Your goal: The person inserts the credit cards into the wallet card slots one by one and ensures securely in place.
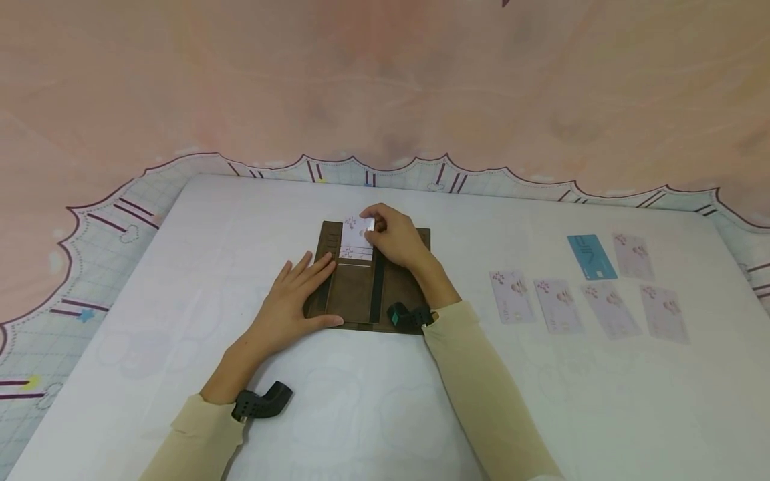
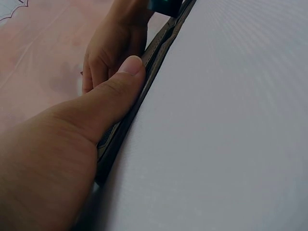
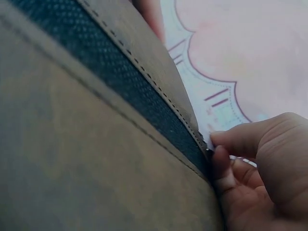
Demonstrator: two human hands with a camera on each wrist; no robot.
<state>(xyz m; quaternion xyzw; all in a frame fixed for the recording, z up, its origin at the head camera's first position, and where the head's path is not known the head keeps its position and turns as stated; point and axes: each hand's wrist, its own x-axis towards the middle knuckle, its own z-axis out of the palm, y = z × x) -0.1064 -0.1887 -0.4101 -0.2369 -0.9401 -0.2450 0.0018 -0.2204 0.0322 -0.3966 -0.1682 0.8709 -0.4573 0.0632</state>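
Fingers straight, the left hand [image 1: 293, 298] presses flat on the open brown leather wallet [image 1: 359, 294] at mid-table, the right hand [image 1: 397, 238] pinches a white patterned card [image 1: 356, 235] at its top slots, six cards [image 1: 592, 294] lying right.

A white table [image 1: 198, 267] fills the middle of the room, its top pale and matte under soft, even light with faint shadows. Beneath and around it lies a light blue-green mat [image 1: 114, 220] printed with a fine grid, short dark stripes, small clouds and a star, its edge cut in scallops with a dark outline. Beyond that spreads a peach-pink floor [image 1: 385, 80], mottled and softly blurred.
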